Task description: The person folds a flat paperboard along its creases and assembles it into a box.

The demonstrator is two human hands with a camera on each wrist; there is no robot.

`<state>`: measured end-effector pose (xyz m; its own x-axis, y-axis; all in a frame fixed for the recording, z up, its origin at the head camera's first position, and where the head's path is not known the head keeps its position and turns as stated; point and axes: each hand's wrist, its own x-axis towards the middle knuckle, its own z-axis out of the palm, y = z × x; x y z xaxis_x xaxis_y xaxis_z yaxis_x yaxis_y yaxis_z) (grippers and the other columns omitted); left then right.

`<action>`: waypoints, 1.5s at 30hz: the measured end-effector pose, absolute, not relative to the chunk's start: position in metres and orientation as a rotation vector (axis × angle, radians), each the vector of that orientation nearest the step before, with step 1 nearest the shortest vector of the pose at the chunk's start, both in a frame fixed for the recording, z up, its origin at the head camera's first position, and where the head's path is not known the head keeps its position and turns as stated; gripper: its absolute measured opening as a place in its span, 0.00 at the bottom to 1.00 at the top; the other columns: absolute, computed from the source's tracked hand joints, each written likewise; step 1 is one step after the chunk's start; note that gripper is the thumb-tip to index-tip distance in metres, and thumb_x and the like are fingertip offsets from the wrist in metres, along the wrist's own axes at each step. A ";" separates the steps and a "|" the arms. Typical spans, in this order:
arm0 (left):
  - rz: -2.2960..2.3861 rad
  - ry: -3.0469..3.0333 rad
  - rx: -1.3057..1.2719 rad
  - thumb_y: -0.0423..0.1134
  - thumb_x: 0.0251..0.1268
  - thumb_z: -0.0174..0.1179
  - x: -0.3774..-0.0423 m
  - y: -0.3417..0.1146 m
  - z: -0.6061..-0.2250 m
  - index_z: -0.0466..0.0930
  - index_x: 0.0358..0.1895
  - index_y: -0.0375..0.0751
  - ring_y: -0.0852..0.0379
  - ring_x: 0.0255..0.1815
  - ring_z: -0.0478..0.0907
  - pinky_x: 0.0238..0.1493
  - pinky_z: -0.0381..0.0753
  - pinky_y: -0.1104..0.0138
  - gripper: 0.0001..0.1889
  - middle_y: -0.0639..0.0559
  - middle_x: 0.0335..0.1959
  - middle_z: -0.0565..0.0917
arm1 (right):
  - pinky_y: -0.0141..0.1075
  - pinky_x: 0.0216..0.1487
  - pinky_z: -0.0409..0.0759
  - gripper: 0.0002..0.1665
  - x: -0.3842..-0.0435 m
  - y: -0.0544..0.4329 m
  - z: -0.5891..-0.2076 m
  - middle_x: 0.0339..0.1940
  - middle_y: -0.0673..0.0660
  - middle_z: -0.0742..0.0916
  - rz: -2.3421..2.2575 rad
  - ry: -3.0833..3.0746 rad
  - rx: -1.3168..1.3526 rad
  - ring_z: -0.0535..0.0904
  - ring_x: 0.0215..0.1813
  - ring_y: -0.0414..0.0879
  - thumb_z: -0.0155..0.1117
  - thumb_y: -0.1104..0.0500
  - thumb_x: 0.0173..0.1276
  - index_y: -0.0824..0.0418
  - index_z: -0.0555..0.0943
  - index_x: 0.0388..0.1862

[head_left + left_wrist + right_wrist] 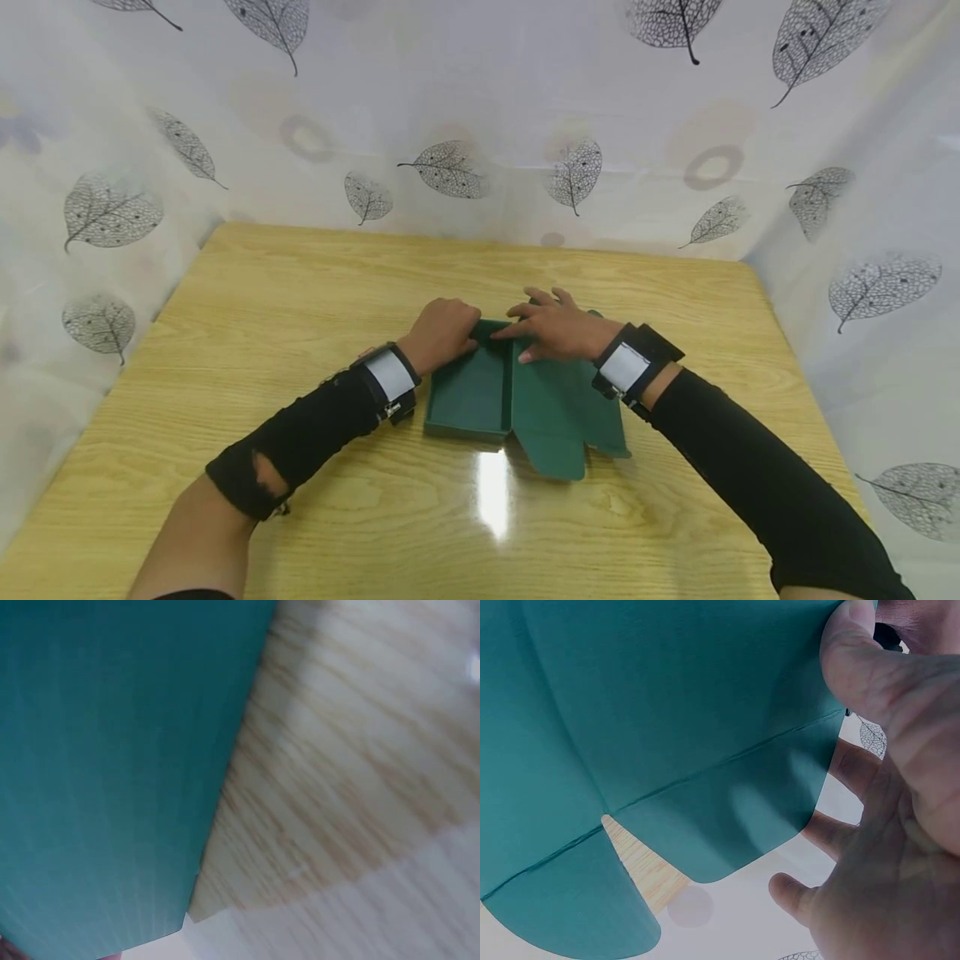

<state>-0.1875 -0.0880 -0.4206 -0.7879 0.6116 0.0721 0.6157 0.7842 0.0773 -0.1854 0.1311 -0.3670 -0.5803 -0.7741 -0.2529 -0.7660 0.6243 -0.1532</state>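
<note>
A green cardboard box point(468, 396) lies on the wooden table with its lid point(555, 400) folded out to the right. At the back left of the tray, my left hand point(442, 333) grips the rim with curled fingers. My right hand point(558, 327) is over the back part of the lid, fingers spread and fairly straight. In the right wrist view its thumb point(855, 652) touches the lid's face, while some fingertips pass behind a side flap point(742, 810). The left wrist view shows mostly a green panel point(120, 772) close up; the left fingers are largely hidden there.
The wooden table point(300, 275) extends around the box on all sides. A white cloth point(480, 100) with leaf prints hangs behind and beside it. Another lid flap point(555, 454) sticks out toward the front. Black sleeves and wrist straps cover both forearms.
</note>
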 end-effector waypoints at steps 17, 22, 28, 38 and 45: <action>-0.018 -2.915 -1.254 0.45 0.63 0.71 -0.197 -0.088 -0.422 0.83 0.35 0.38 0.55 0.26 0.77 0.29 0.81 0.60 0.13 0.47 0.28 0.83 | 0.72 0.70 0.53 0.32 -0.185 0.127 -0.368 0.70 0.63 0.77 -0.045 2.524 -1.240 0.56 0.77 0.71 0.71 0.49 0.65 0.49 0.79 0.68; 0.025 -2.880 -1.264 0.46 0.62 0.72 -0.196 -0.087 -0.419 0.83 0.33 0.40 0.56 0.26 0.78 0.29 0.81 0.60 0.13 0.48 0.27 0.84 | 0.71 0.71 0.52 0.31 -0.186 0.127 -0.364 0.74 0.62 0.73 -0.042 2.546 -1.242 0.52 0.79 0.69 0.72 0.49 0.64 0.49 0.81 0.67; -0.092 -2.991 -1.182 0.43 0.65 0.69 -0.184 -0.096 -0.417 0.83 0.33 0.37 0.54 0.25 0.78 0.27 0.82 0.59 0.12 0.46 0.27 0.84 | 0.70 0.71 0.52 0.31 -0.186 0.130 -0.367 0.78 0.63 0.67 -0.092 2.620 -1.300 0.50 0.80 0.68 0.76 0.50 0.60 0.47 0.83 0.64; -0.564 -3.229 -0.742 0.32 0.68 0.57 -0.152 -0.099 -0.425 0.77 0.36 0.32 0.50 0.25 0.77 0.23 0.78 0.57 0.05 0.44 0.27 0.78 | 0.61 0.57 0.71 0.28 -0.176 0.134 -0.361 0.56 0.63 0.79 -0.133 2.775 -1.301 0.74 0.58 0.62 0.78 0.51 0.59 0.55 0.83 0.57; -0.760 -3.281 -0.447 0.29 0.66 0.56 -0.129 -0.088 -0.424 0.63 0.62 0.21 0.47 0.27 0.78 0.21 0.77 0.57 0.24 0.31 0.47 0.76 | 0.39 0.32 0.78 0.11 -0.168 0.134 -0.363 0.31 0.54 0.81 -0.243 2.701 -1.269 0.78 0.33 0.46 0.74 0.59 0.64 0.61 0.79 0.34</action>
